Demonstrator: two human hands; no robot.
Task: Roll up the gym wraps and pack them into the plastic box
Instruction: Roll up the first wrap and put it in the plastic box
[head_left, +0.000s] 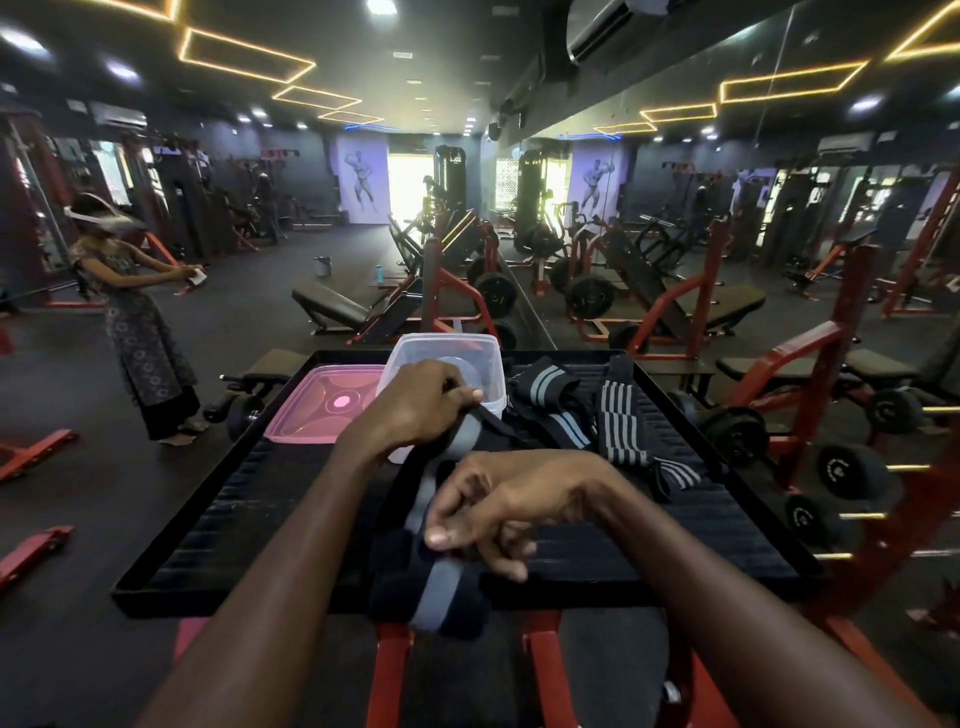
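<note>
Gym table (675, 519): left hand (415, 402) pinches the soft, floppy wrap (441, 577) near its end; right hand (498, 512) seemingly grips lower down.

The wrap (434, 587) under my fingers (470, 538) is matt woven cloth. At frame centre, the box (483, 353) is clear, smooth plastic; its pink lid (317, 410) left of it looks glossy. The black surface (675, 540) is ribbed and dull.

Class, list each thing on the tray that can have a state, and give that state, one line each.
plastic box: open, upright.
pink lid: off, flat beside the box.
wrap in hand: unrolled, held at both ends.
other wraps: loose, unrolled.
left hand: pinching wrap.
right hand: pinching wrap.
</note>
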